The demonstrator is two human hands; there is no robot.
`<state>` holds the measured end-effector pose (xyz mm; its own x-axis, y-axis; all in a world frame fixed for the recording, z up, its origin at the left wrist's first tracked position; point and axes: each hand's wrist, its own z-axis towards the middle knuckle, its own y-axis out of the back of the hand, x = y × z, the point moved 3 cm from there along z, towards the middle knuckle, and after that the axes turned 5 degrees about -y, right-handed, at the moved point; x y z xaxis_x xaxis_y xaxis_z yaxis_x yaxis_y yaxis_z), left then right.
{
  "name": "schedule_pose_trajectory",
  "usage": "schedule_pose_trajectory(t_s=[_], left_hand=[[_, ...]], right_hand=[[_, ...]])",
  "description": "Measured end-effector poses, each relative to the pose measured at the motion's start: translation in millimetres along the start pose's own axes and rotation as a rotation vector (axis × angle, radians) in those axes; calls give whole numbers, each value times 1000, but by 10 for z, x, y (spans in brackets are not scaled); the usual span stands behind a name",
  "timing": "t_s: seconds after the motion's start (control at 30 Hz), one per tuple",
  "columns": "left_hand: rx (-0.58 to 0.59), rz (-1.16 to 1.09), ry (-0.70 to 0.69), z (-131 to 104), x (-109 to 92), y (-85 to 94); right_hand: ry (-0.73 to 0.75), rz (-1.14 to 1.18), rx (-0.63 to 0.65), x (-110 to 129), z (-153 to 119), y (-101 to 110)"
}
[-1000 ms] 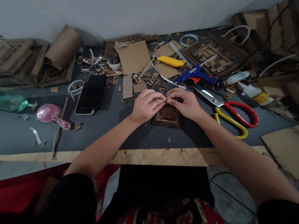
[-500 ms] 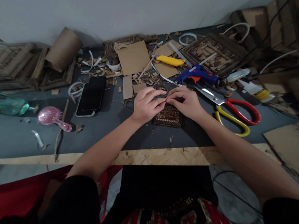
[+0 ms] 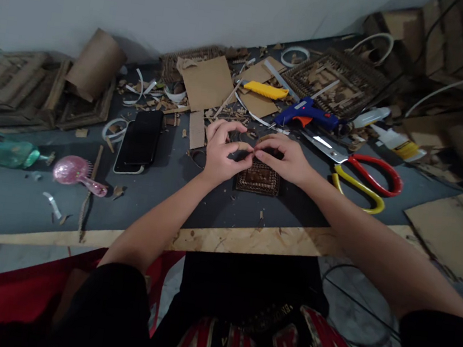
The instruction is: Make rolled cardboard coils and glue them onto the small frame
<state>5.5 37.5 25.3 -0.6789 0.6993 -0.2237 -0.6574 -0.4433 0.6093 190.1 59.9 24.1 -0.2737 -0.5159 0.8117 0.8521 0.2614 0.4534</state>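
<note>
Left hand (image 3: pixel 222 158): thumb and index tips nearly together, remaining fingers loosely spread. Right hand (image 3: pixel 286 160): thumb and index close together. Fingertips meet; cannot tell whether they grip anything. Small brown woven panel (image 3: pixel 258 180) on grey tabletop (image 3: pixel 135 198), just near of fingertips. Cardboard scraps (image 3: pixel 209 83) at far side, pale wall (image 3: pixel 171 8) beyond. Red shirt lettering (image 3: pixel 203 339) illegible.

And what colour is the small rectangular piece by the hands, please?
The piece is dark brown, in the head view.
</note>
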Motion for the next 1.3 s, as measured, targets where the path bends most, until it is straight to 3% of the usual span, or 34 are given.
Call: schedule_pose_trajectory(t_s=[0.23, 0.4, 0.87, 1.17, 1.3], left_hand=[[24, 1, 34, -14, 41, -24], [5, 30, 26, -12, 33, -7], [-50, 138, -117, 14, -118, 50], [-51, 167, -309, -8, -210, 31], [-33, 247, -302, -14, -227, 26]], right_hand=[[-75, 40, -49, -64, 1, 65], [-33, -7, -37, -19, -9, 57], [-121, 76, -85, -5, -38, -32], [-31, -18, -70, -16, -28, -25], [4, -22, -60, -21, -26, -18]])
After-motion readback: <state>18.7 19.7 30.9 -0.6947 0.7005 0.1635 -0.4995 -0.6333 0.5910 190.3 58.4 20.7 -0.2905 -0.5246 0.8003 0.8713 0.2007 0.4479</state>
